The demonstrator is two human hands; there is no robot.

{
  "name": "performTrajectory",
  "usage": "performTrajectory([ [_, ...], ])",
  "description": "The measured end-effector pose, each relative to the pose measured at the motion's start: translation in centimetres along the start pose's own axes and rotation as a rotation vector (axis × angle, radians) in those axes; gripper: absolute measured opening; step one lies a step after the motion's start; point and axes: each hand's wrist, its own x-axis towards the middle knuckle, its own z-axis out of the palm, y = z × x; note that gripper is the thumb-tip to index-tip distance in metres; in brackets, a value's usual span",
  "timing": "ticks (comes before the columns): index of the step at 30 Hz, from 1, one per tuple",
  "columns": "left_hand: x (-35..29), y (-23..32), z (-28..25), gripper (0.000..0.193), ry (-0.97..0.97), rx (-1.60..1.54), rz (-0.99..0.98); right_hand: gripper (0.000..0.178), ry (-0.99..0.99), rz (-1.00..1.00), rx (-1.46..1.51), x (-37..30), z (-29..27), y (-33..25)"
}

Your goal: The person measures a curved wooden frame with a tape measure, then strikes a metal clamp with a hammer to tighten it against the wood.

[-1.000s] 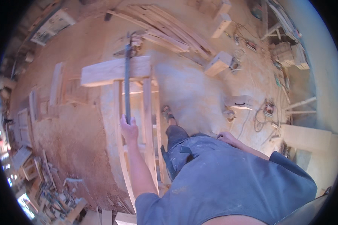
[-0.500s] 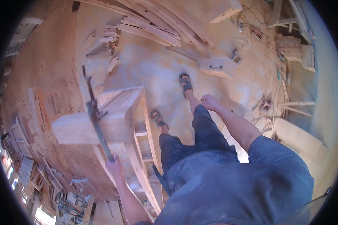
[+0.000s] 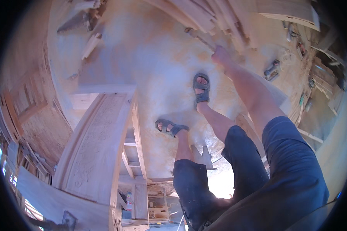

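My right hand (image 3: 222,57) is stretched forward above the floor, its fingers blurred and mostly hidden behind the back of the hand. It overlaps the end of a long metal bar clamp (image 3: 198,36) lying on the floor; I cannot tell whether they touch. My left hand is out of view. To my left stands a pale wooden piece (image 3: 100,134) with a carved, moulded front, raised on a wooden frame (image 3: 139,142). At the lower left edge, a dark metal clamp end (image 3: 68,220) shows beside a plain board (image 3: 54,196).
Long timber strips (image 3: 204,15) lie at the far side. A wooden box (image 3: 289,11) is at far right, with a power tool (image 3: 272,70) nearer. Small offcuts (image 3: 91,46) lie at far left. My sandalled feet (image 3: 201,88) stand on the dusty floor.
My view has swung down and forward. My right arm has reached forward towards the bar clamp on the floor. My left hand, which held a bar clamp upright, has gone out of view.
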Motion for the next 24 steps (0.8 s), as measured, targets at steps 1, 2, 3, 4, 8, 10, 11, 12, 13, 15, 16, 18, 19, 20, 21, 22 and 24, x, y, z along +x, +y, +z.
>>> performTrajectory([
  [1, 0.5, 0.1, 0.4, 0.017, -0.009, 0.014, -0.004, 0.037, 0.202, -0.063, 0.064, 1.6, 1.9, 1.5],
  [2, 0.8, 0.1, 0.8, 0.017, -0.008, 0.025, -0.007, 0.034, 0.107, -0.048, 0.061, 3.1, 2.6, 1.8],
  [3, 1.1, 0.4, 0.9, 0.018, -0.01, 0.047, -0.016, 0.031, 0.001, -0.024, 0.059, 3.9, 3.2, 1.9],
  [4, 1.5, 0.4, 1.2, 0.018, -0.014, 0.057, -0.018, 0.028, -0.101, 0.0, 0.055, 4.9, 3.6, 1.7],
  [8, -0.8, -0.3, -0.5, 0.018, -0.004, 0.08, -0.02, 0.025, -0.452, -0.175, -0.031, 3.1, 3.1, -0.9],
  [10, -1.1, -0.6, -1.4, 0.019, -0.021, 0.074, -0.002, 0.026, -0.387, -0.516, -0.396, 2.2, 8.2, 2.3],
  [11, -1.4, -1.0, -1.9, 0.019, -0.022, 0.067, 0.004, 0.028, -0.357, -0.48, -0.308, 0.7, 9.7, 2.6],
  [12, -2.5, -1.6, -2.6, 0.019, -0.014, 0.059, 0.003, 0.031, -0.311, -0.339, -0.187, -1.8, 8.9, 0.8],
  [13, -3.3, -2.1, -3.2, 0.019, -0.005, 0.058, 0.008, 0.035, -0.246, -0.202, -0.052, -4.3, 7.7, -0.8],
  [15, -4.0, -2.6, -3.7, 0.019, -0.01, 0.05, 0.028, 0.043, -0.166, 0.085, 0.084, -7.7, 3.8, -3.9],
  [16, -3.6, -2.6, -3.5, 0.02, -0.016, 0.052, 0.04, 0.045, -0.169, 0.122, 0.059, -7.9, 3.5, -3.8],
  [18, -3.0, -2.5, -2.8, 0.02, -0.012, 0.069, 0.04, 0.046, -0.202, 0.072, -0.013, -6.4, 4.0, -3.8],
  [19, -2.4, -2.2, -2.4, 0.02, -0.011, 0.078, 0.036, 0.045, -0.233, -0.013, -0.065, -5.5, 4.2, -3.8],
  [20, -2.2, -2.0, -1.8, 0.02, -0.003, 0.092, 0.033, 0.044, -0.273, -0.106, -0.114, -4.6, 5.5, -3.5],
  [21, -1.6, -1.5, -1.5, 0.021, -0.016, 0.105, 0.039, 0.043, -0.239, -0.113, -0.127, -1.9, 9.0, -0.3],
  [22, -1.1, -1.2, -1.2, 0.021, -0.019, 0.116, 0.041, 0.042, -0.213, -0.127, -0.137, 0.3, 13.1, 2.0],
  [24, -2.5, -0.9, -1.4, 0.021, 0.014, 0.155, 0.01, 0.04, 0.003, -0.065, -0.053, -0.7, 13.0, -3.5],
])
